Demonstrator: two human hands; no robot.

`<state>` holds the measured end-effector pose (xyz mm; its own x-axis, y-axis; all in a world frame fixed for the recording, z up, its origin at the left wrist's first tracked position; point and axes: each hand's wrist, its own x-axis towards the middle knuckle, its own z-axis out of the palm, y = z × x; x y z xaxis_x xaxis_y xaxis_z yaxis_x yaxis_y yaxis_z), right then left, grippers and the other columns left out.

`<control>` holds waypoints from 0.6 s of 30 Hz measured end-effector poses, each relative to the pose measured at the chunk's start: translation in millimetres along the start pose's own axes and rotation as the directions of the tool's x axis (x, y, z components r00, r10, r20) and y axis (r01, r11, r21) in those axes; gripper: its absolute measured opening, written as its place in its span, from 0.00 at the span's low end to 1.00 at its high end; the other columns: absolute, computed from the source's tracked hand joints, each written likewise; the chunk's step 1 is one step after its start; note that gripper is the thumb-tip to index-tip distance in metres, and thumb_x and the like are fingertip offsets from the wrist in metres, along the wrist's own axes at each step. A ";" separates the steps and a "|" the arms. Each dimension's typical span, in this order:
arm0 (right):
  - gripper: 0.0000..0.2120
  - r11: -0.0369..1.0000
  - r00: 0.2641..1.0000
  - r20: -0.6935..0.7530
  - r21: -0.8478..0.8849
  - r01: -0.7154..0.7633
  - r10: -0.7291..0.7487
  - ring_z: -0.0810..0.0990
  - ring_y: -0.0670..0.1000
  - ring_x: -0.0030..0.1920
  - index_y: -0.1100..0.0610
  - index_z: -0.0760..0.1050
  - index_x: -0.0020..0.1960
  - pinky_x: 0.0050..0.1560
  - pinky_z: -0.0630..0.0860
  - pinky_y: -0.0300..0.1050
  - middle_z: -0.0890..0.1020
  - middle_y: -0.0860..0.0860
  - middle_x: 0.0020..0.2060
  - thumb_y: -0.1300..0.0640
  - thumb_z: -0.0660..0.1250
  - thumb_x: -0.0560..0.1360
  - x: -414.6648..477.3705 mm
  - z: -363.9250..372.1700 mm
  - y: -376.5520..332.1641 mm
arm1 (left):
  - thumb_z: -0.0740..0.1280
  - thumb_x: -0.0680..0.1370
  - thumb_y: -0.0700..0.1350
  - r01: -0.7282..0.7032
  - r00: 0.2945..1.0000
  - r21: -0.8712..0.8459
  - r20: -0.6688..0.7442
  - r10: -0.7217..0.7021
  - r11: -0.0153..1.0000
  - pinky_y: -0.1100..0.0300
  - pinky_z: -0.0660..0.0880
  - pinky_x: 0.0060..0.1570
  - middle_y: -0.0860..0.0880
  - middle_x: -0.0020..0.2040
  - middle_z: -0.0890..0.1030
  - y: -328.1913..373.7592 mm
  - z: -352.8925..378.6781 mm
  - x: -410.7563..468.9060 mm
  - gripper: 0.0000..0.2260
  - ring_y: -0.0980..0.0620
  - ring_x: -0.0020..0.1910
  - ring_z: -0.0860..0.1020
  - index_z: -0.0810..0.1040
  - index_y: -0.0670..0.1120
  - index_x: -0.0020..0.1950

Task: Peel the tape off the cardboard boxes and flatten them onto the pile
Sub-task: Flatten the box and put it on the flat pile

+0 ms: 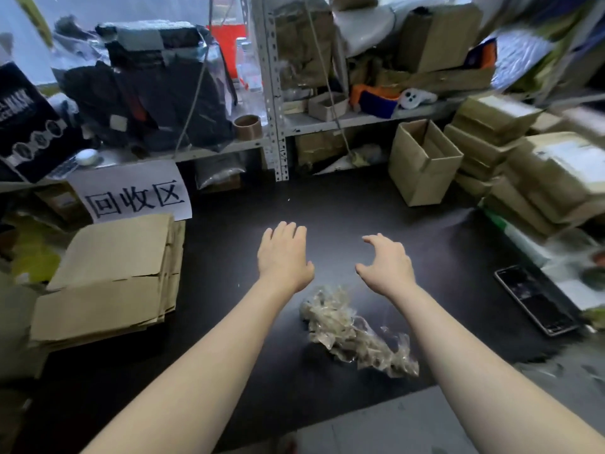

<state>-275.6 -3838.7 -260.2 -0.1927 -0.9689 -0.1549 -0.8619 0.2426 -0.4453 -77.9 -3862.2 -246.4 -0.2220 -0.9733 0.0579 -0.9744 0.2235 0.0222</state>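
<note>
Writing: a white paper sign at 10 o'clock read "回收区" in black strokes; a black box at the far left showed "MASK" in white, the rest too blurred to read.
Left hand: held out palm down over the mat, fingers straight and close together, holding nothing.
Right hand: palm down just beside it, fingers spread and slightly curved, holding nothing.
Boxes: one open cardboard box stood at 1 o'clock; a stack of closed boxes rose at 2 o'clock.
Pile: flattened cardboard lay at 9 o'clock, under the sign.
Tape: a crumpled wad of peeled tape lay at 6 o'clock from the hands, between the forearms.
Surface: a black mat, with a dark phone at 3 o'clock.
Room: a grey metal shelf rack at 12 o'clock, crowded with bags and cartons, with a brown tape roll on it.
</note>
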 end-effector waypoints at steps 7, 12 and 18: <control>0.30 0.998 0.997 -0.042 0.012 -0.062 0.063 0.66 0.54 0.76 0.49 0.67 0.76 0.70 0.68 0.53 0.68 0.50 0.77 0.55 0.69 0.76 63.9 -22.2 35.3 | 0.67 0.78 0.55 -0.028 1.000 -0.030 0.000 0.028 0.999 0.50 0.58 0.75 0.52 0.66 0.72 29.5 13.3 78.5 0.23 0.49 0.70 0.66 0.69 0.48 0.70; 0.29 0.994 0.990 -0.081 -0.001 -0.113 0.113 0.70 0.56 0.72 0.51 0.68 0.76 0.69 0.71 0.54 0.72 0.50 0.73 0.55 0.70 0.76 114.2 -42.6 61.1 | 0.67 0.77 0.54 -0.056 0.998 -0.067 0.004 0.057 0.996 0.51 0.62 0.72 0.51 0.64 0.74 51.5 27.0 136.3 0.22 0.49 0.68 0.69 0.71 0.48 0.68; 0.30 0.974 0.970 -0.124 0.117 -0.196 0.210 0.73 0.59 0.69 0.53 0.70 0.75 0.68 0.72 0.54 0.77 0.55 0.69 0.54 0.72 0.75 183.9 -58.9 107.3 | 0.67 0.79 0.53 -0.069 0.995 -0.189 0.053 0.081 0.980 0.53 0.60 0.73 0.50 0.71 0.73 106.1 46.0 198.1 0.25 0.49 0.71 0.69 0.68 0.47 0.74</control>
<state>-431.2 -3993.8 -284.6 -0.4258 -0.8948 -0.1345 -0.7464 0.4314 -0.5068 -226.9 -4033.7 -278.6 -0.3013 -0.9535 0.0067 -0.9326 0.2962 0.2062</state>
